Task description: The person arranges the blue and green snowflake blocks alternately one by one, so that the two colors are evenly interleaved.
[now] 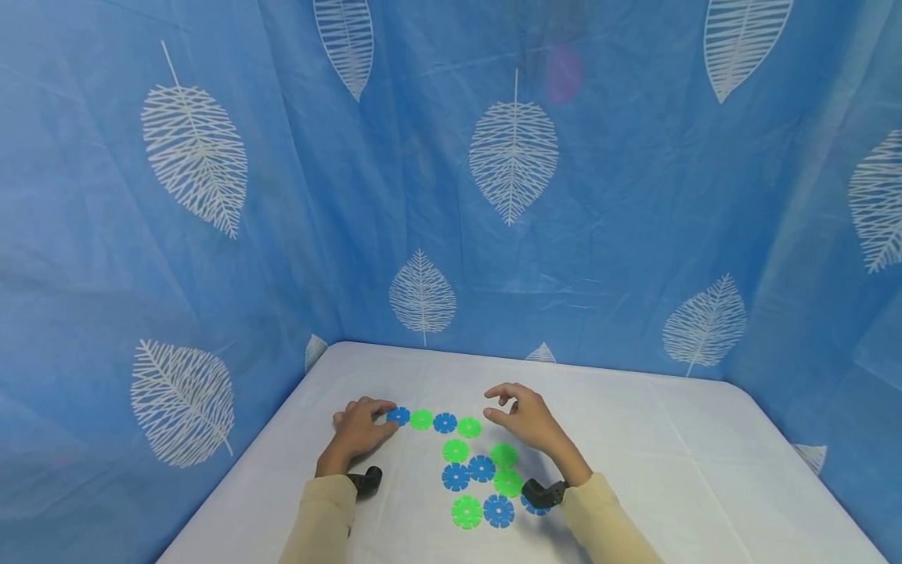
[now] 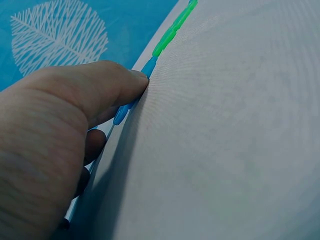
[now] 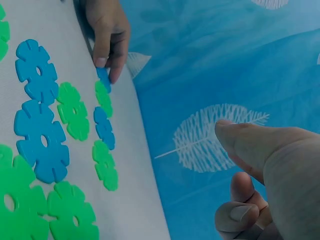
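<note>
My left hand (image 1: 359, 428) pinches a blue notched plastic disc (image 1: 400, 416) at the left end of a row, thumb and fingers at its edges. From there the row runs right with a green disc (image 1: 421, 420), a blue disc (image 1: 445, 423) and another green disc (image 1: 469, 427). In the left wrist view the thumb lies on the held blue disc (image 2: 151, 66), flat near the table. My right hand (image 1: 527, 419) hovers just right of the row, holding nothing, its thumb and index finger apart and its other fingers loosely bent.
Nearer me lie several more discs, among them a green disc (image 1: 456, 450), a blue disc (image 1: 456, 476) and a green disc (image 1: 467, 511). The right wrist camera (image 1: 544, 493) partly covers a blue disc. Blue leaf-patterned cloth (image 1: 564, 305) walls the white table (image 1: 634, 439).
</note>
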### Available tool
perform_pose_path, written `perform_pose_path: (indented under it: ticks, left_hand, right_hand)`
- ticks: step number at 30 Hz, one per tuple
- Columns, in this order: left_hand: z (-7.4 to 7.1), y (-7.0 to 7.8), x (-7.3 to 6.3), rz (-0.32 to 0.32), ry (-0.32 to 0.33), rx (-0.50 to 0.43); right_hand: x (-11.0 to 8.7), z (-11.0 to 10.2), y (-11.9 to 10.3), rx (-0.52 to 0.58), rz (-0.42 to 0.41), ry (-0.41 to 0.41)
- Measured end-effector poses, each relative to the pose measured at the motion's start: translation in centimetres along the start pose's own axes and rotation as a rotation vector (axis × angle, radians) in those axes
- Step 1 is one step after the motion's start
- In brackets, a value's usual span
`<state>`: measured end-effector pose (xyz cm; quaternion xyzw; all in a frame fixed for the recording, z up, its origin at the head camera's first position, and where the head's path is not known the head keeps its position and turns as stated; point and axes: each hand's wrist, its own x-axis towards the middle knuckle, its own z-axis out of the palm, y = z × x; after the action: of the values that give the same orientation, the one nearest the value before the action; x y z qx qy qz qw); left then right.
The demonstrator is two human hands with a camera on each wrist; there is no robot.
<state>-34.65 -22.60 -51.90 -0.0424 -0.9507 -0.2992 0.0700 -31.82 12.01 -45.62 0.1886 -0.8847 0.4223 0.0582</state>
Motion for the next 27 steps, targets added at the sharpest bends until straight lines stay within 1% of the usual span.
perform_pose_path:
  ticks: [4, 10, 13, 18, 24, 27]
  left_hand:
    - [-0.1, 0.1, 0.1, -0.004, -0.009, 0.006]
    - [0.0, 0.1, 0.2, 0.0, -0.003, 0.004]
    - [0.2, -0.2, -0.1, -0.004, 0.0, 0.0]
    - [0.0, -0.4, -0.3, -0.007, 0.001, -0.006]
    - [-0.1, -0.1, 0.0, -0.004, -0.001, 0.0]
    - [0.1, 0.0, 0.1, 0.002, -0.004, 0.003]
  right_hand:
    - [-0.7, -1.1, -0.1, 0.012, -0.019, 0.015]
    - [-1.8, -2.5, -0.2, -0.016, -0.036, 0.046]
    - [-2.6, -2.8, -0.3, -0.046, -0.036, 0.043]
    - [-4.0, -3.4, -0.5, -0.091, -0.044, 0.025]
    - [-5.2, -4.4, 0.0, -0.103, -0.01, 0.029]
    - [-5.8, -4.7, 0.6, -0.1, 0.009, 0.014]
